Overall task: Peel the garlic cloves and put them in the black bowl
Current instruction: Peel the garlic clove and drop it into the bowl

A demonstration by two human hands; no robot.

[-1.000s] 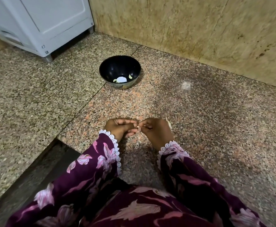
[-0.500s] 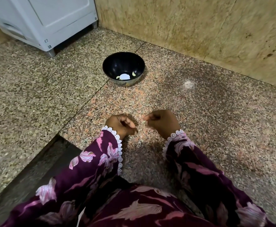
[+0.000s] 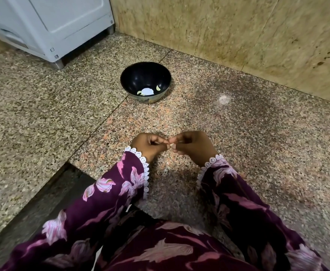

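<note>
The black bowl (image 3: 131, 79) stands on the granite floor ahead of me, with two pale peeled cloves (image 3: 158, 87) and a white glare spot at its bottom. My left hand (image 3: 147, 144) and my right hand (image 3: 192, 145) meet low over the floor, fingers curled. Their fingertips pinch a small garlic clove (image 3: 171, 145) between them; only a pale sliver of it shows.
A white appliance (image 3: 48, 26) stands at the far left on short feet. A beige stone wall (image 3: 238, 36) runs behind the bowl. A dark step edge (image 3: 48, 194) drops away at my left. A pale smear (image 3: 223, 99) marks the floor to the right of the bowl.
Half a second ago my hands were apart over the floor. Now they have come back together and their fingertips meet on the clove.
</note>
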